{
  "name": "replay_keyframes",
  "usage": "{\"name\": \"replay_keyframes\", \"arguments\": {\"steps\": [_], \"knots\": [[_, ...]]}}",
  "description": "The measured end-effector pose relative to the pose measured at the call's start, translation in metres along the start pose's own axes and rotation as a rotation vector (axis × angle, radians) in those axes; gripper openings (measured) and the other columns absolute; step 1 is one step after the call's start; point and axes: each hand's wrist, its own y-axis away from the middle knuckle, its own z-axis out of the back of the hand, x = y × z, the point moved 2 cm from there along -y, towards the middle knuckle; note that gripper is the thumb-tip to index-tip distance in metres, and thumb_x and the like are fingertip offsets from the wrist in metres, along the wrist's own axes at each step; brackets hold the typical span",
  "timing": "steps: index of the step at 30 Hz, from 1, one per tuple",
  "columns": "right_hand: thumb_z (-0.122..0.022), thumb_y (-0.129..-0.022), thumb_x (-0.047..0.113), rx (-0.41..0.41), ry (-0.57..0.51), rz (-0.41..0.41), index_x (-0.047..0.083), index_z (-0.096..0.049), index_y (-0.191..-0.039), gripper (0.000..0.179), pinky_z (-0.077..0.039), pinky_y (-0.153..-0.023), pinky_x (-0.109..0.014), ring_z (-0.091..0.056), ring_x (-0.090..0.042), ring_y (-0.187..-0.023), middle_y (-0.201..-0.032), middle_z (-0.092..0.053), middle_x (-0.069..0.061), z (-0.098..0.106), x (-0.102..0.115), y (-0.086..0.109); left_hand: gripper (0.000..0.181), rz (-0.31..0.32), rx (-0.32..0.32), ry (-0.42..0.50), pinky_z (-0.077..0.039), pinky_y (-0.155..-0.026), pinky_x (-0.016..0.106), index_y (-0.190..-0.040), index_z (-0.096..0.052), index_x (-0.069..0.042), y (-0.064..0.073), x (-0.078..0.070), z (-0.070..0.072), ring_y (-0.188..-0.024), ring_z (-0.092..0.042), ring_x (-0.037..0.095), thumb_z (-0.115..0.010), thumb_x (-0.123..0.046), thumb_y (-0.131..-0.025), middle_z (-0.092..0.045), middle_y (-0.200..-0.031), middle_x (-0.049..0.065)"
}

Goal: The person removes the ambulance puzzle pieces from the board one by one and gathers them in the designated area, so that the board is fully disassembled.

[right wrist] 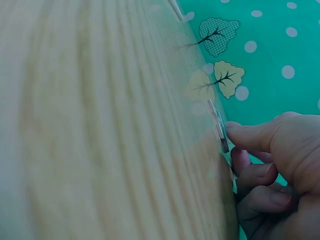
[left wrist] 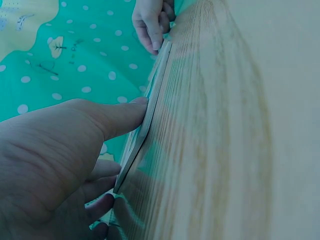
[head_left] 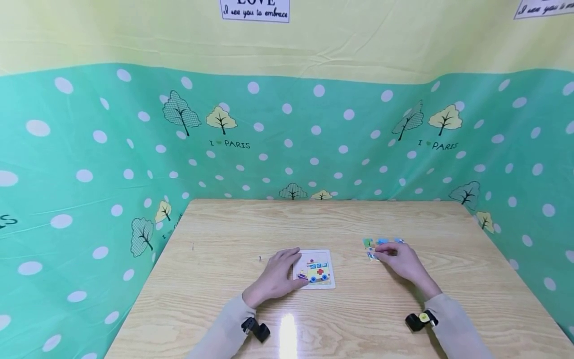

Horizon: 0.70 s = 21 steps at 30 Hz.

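A square picture puzzle board (head_left: 332, 264) with a pale frame and a yellow ambulance picture lies on the table. My left hand (head_left: 277, 274) grips its left side, thumb at the near edge and fingers at the far left corner. In the left wrist view the thumb (left wrist: 125, 117) presses on the board's edge (left wrist: 159, 82). Over to the right, my right hand (head_left: 403, 260) pinches at a small puzzle piece (head_left: 371, 256) with thumb and forefinger, partly hiding it. Loose blue and green pieces (head_left: 368, 243) lie beside the fingertips, some covered by the hand.
The wooden table (head_left: 251, 224) ends at a green dotted curtain (head_left: 287, 149) behind and at the sides. A tiny dark object (head_left: 259, 259) lies left of the left hand. Each wrist carries a small black camera (head_left: 256, 329).
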Motion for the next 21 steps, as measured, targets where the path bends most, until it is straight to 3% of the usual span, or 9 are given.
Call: {"name": "replay_keyframes", "arguments": {"steps": [8,21], "knots": [[-0.077,-0.100,0.025,-0.039,-0.024,0.031,0.009,-0.081,-0.115,0.023,-0.054,-0.092,-0.039,-0.070,-0.031,-0.110,-0.121,-0.077,-0.015,-0.002,0.004,0.000,0.081,0.009,0.004,0.008,-0.027,-0.129,0.062,-0.159,-0.049,-0.005,0.000,0.000,0.000,-0.158,-0.035,0.036,-0.073,-0.049,-0.095,-0.041,-0.170,0.011],[-0.078,-0.098,0.015,-0.050,-0.122,0.111,0.008,-0.081,-0.107,0.012,-0.054,-0.081,-0.022,-0.071,-0.020,-0.099,-0.107,-0.080,-0.010,-0.017,0.024,0.000,0.080,0.005,0.001,0.013,-0.027,-0.129,0.063,-0.158,-0.049,-0.004,0.000,-0.001,0.001,-0.158,-0.035,0.038,-0.072,-0.049,-0.096,-0.042,-0.170,0.013]]}}
